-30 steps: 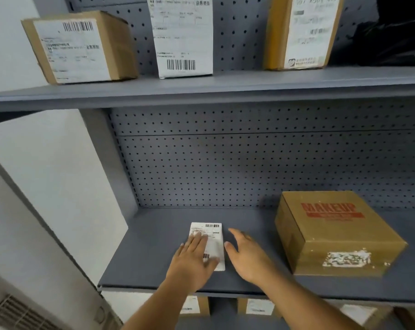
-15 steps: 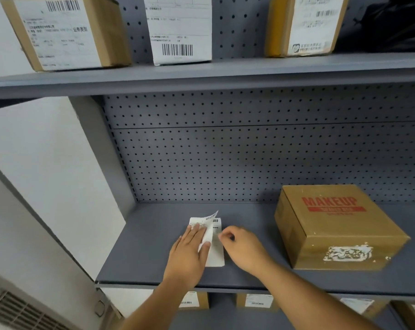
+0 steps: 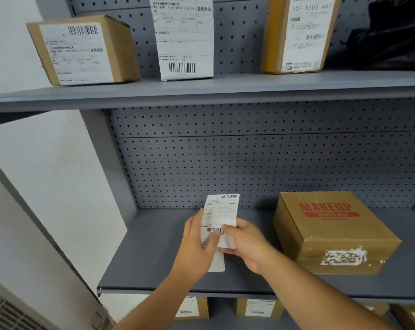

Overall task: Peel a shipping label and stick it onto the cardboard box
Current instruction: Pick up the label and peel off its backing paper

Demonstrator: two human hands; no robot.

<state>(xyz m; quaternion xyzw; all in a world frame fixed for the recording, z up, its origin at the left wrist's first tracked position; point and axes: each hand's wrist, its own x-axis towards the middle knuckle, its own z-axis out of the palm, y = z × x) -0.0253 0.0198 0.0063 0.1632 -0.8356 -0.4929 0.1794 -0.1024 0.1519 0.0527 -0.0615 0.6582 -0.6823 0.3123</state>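
Observation:
A white shipping label (image 3: 222, 210) with barcodes stands lifted off the grey shelf (image 3: 154, 246), held upright between both hands. My left hand (image 3: 197, 244) pinches its lower left part. My right hand (image 3: 246, 244) grips its lower right edge. A strip of white backing (image 3: 217, 262) hangs below the hands, touching or just above the shelf. To the right on the same shelf sits a brown cardboard box (image 3: 332, 232) printed "MAKEUP" in red, with torn white label remains on its front face.
Three labelled parcels (image 3: 82, 51) stand on the upper shelf, beside a black bag (image 3: 389, 34) at the right. A perforated grey back panel (image 3: 249, 167) closes the shelf. More labelled boxes (image 3: 258, 308) sit on the shelf below. A white wall lies to the left.
The label lay flat on the shelf under my left hand; my right hand lifted its corner, and now both hands hold it raised upright. The view has shifted slightly downward.

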